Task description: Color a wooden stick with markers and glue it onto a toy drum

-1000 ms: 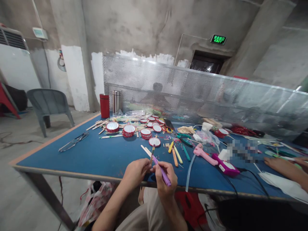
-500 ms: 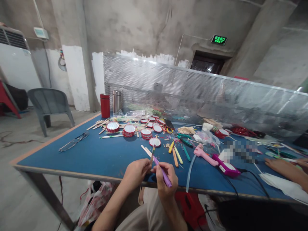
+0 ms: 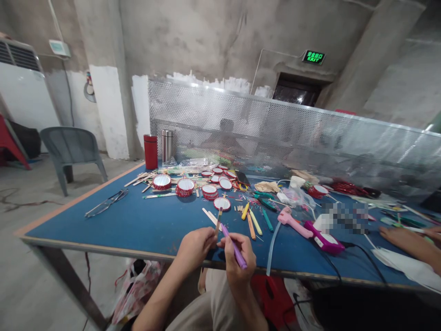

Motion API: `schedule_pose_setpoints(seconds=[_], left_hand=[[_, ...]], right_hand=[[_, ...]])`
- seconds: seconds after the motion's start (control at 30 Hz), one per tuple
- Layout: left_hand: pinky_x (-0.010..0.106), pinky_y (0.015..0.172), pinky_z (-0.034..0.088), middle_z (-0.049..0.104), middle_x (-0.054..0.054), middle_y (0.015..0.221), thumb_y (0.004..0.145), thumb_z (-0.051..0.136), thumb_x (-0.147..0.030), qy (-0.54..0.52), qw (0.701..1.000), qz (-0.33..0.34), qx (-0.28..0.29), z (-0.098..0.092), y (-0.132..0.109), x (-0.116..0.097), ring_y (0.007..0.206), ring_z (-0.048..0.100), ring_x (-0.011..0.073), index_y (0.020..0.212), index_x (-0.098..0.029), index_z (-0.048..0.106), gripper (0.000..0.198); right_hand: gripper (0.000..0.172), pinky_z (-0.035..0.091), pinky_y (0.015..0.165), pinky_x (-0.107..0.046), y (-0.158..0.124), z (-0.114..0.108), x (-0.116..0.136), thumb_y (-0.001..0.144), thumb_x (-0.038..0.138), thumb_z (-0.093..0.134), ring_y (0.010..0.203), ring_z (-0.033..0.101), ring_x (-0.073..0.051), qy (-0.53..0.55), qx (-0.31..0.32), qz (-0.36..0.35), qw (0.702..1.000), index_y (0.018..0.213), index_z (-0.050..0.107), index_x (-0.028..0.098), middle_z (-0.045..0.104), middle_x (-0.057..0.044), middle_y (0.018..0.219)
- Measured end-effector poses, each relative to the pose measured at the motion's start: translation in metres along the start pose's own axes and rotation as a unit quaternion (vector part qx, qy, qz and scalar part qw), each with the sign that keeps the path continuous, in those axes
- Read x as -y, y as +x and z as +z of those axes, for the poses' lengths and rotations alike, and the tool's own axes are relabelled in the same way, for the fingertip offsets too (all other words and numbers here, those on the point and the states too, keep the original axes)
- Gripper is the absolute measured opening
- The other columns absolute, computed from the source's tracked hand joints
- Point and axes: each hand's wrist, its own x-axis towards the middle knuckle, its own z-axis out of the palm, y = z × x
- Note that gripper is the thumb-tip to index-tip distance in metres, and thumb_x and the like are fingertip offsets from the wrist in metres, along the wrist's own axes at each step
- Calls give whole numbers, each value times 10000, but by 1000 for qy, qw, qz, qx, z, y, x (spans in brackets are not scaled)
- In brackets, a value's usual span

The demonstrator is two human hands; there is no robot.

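Left hand (image 3: 195, 246): closed around a thin wooden stick (image 3: 218, 219), tip pointing up and away, raised just above the near edge of the blue surface (image 3: 138, 225). Right hand (image 3: 239, 257): closed around a purple marker (image 3: 234, 247), gripped like a pen, tip set against the stick, apparently for colouring. Both held close to the body, probably for steady control.

Within reach beyond the hands: loose markers (image 3: 254, 221) in orange, yellow and green; bare sticks (image 3: 209, 214); red-rimmed round lids (image 3: 185, 186), grouped further back. Pink glue gun (image 3: 292, 222) lying to the right, cable trailing off the edge. A co-worker's hand (image 3: 409, 241) resting at far right.

Legible writing: green "EXIT" sign (image 3: 313, 57) above the doorway; characters above it unreadable. Two flasks (image 3: 150, 151) at the far corner, no label discernible.
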Motion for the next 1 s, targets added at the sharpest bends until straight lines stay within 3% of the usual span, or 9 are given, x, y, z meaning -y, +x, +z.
schedule_pose_setpoints(seconds=[0.43, 0.77, 1.0], left_hand=[[222, 591, 317, 655, 8, 747, 916, 385, -275, 2, 1000, 9, 1, -1, 0, 1, 696, 582, 141, 743, -204, 563, 259], [219, 583, 306, 654, 6, 735, 908, 410, -253, -3, 1000, 6, 1, -2, 0, -1, 688, 583, 139, 729, -199, 554, 237], [219, 589, 315, 660, 13, 749, 917, 395, -265, -6, 1000, 1, 7, -3, -1, -2, 701, 590, 144, 741, -196, 559, 250]], right_hand=[[73, 547, 582, -235, 3, -2, 1, 837, 218, 548, 604, 674, -145, -21, 38, -16, 999, 877, 593, 175, 679, -28, 720], [88, 541, 588, -240, -1, -1, -3, 833, 228, 556, 578, 662, -140, -23, -1, 0, 1000, 890, 592, 172, 671, -16, 692], [89, 547, 585, -236, 2, -2, 3, 845, 240, 541, 586, 669, -141, -17, 31, -6, 999, 869, 592, 171, 684, -28, 717]])
